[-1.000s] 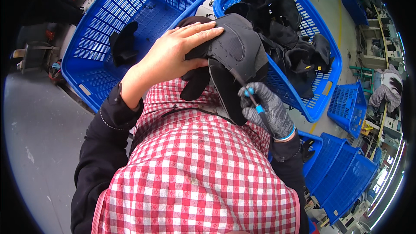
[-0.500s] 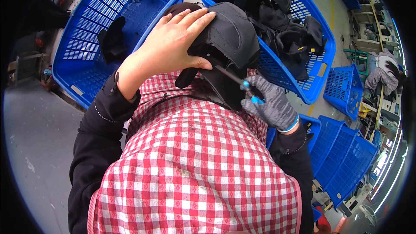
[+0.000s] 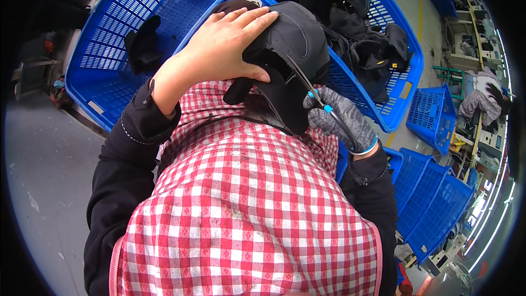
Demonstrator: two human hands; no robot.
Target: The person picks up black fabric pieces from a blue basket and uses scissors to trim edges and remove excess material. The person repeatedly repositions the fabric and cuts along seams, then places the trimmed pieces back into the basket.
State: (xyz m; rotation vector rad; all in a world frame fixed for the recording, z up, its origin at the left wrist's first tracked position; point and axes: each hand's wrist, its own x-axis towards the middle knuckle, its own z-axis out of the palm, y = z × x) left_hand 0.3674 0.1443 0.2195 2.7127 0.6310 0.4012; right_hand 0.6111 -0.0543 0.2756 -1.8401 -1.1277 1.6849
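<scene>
My left hand [image 3: 222, 49] spread flat, pressing cap [image 3: 293, 44] on lap; gloved right hand [image 3: 342, 118] fingers closed round snips [image 3: 307, 85]. Trimming under way; right basket [image 3: 408, 66] holds more caps, left basket [image 3: 109, 33] nearly bare.

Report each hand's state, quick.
Left hand: open, palm and fingers pressed flat on the black cap.
Right hand: gloved, closed on a thin tool with a blue collar, its tip at the cap.
</scene>
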